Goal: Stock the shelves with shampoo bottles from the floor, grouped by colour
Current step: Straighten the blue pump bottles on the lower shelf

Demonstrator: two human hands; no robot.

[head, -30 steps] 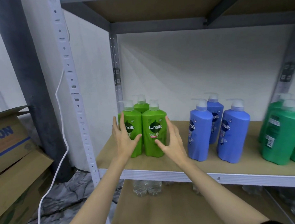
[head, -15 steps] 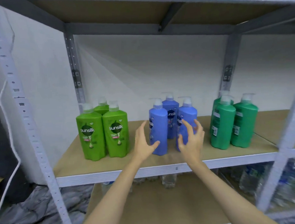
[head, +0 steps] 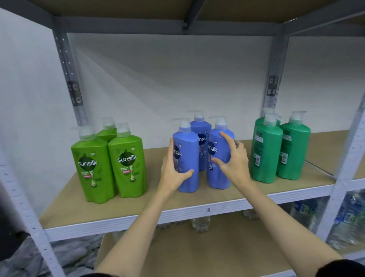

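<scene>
The step in hand looks like tidying the blue group in the middle of the brown board shelf [head: 201,200]. The left hand [head: 174,172] wraps the near-left blue plastic pump bottle [head: 187,159], the right hand [head: 235,161] curls round the near-right blue pump bottle [head: 219,159]. Both stand upright, long axis vertical, labels facing near. Next, press them snugly together without tipping either.
</scene>
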